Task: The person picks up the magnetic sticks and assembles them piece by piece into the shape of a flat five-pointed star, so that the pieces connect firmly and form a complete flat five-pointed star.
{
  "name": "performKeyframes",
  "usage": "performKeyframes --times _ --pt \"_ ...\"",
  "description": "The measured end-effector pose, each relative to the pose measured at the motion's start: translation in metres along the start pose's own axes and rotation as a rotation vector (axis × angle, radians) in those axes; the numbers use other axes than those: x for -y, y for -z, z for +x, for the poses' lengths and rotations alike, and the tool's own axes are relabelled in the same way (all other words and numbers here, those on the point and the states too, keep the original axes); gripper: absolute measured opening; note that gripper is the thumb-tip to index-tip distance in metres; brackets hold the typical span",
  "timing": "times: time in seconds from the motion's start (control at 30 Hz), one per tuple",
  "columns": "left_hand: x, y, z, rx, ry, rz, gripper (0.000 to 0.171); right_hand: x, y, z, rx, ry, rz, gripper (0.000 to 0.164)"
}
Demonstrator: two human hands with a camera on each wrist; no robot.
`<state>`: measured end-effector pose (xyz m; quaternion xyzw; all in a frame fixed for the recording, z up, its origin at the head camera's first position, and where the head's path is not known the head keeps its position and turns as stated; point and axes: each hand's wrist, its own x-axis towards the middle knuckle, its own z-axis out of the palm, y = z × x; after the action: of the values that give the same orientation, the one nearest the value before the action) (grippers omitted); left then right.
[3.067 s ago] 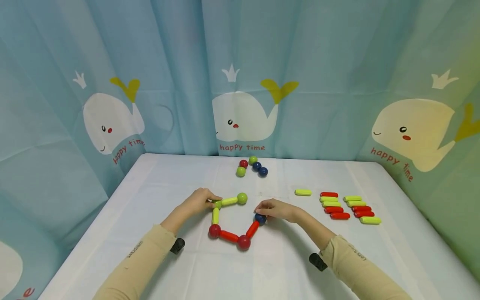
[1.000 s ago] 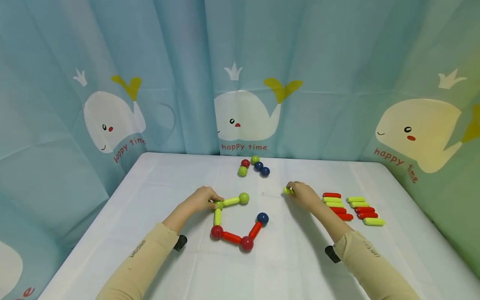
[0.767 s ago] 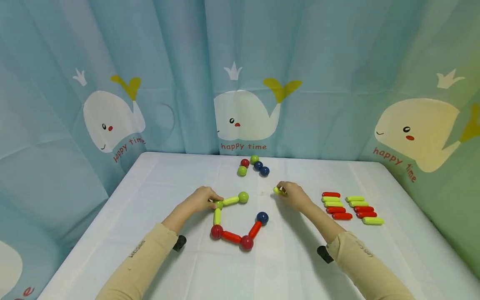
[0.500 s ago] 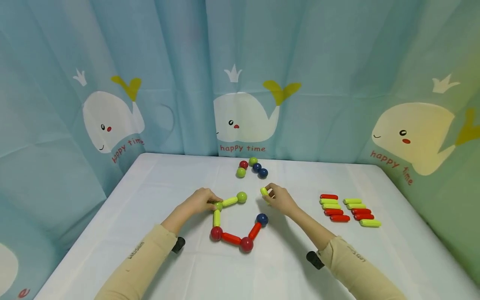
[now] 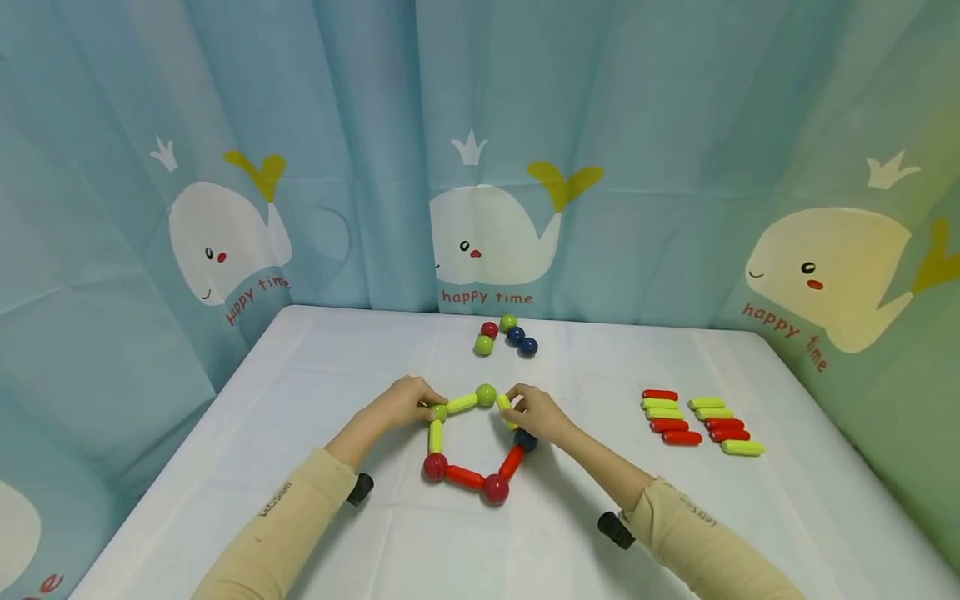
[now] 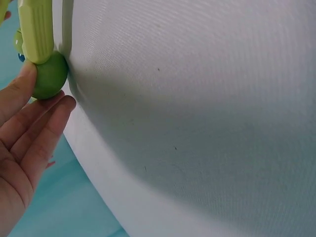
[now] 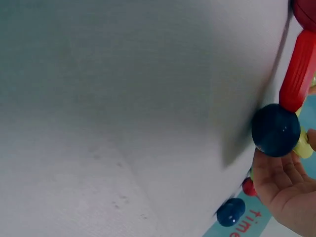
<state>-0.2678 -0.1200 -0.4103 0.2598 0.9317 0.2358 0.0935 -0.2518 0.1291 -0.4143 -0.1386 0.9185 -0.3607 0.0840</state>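
My left hand (image 5: 405, 402) pinches a green ball (image 6: 51, 76) at the left corner of a ring of balls and rods on the table. Yellow-green rods run from that ball to another green ball (image 5: 486, 394) and to a red ball (image 5: 435, 467). Red rods (image 5: 464, 477) link this to a second red ball (image 5: 496, 488) and a dark blue ball (image 5: 527, 440). Between finger and thumb, my right hand (image 5: 542, 414) holds a loose yellow-green rod (image 5: 505, 403). Its upper end is just right of the far green ball; its lower end is at the blue ball, contact unclear.
Several loose balls, one a red ball (image 5: 489, 330), cluster near the table's far edge. On the right lie two groups of red and yellow-green rods, including a yellow-green rod (image 5: 742, 448). A whale-print curtain (image 5: 360, 167) hangs behind the white table (image 5: 337, 350).
My right hand left the blue ball, picked up the yellow-green rod from the right, and brought it left, turning it, to the gap between green and blue balls. My left hand stayed put.
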Motion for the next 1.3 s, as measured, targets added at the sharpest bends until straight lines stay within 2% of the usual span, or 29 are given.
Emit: performKeyframes --times 0.2,0.53,0.73,1.3 --pt "0.001 -0.001 0.001 0.001 0.024 -0.003 0.029 -0.004 -0.003 -0.003 0.010 0.045 -0.028 0.023" --pt "0.000 0.001 -0.001 0.000 0.004 -0.023 0.028 -0.006 -0.006 0.002 -0.018 -0.002 -0.058 0.022" --pt "0.000 0.001 -0.002 0.002 -0.008 -0.014 0.029 -0.006 -0.009 0.006 -0.012 0.003 -0.070 0.020" --pt "-0.002 -0.002 0.001 0.000 0.015 -0.007 0.029 -0.004 -0.009 0.015 -0.002 0.011 -0.116 0.018"
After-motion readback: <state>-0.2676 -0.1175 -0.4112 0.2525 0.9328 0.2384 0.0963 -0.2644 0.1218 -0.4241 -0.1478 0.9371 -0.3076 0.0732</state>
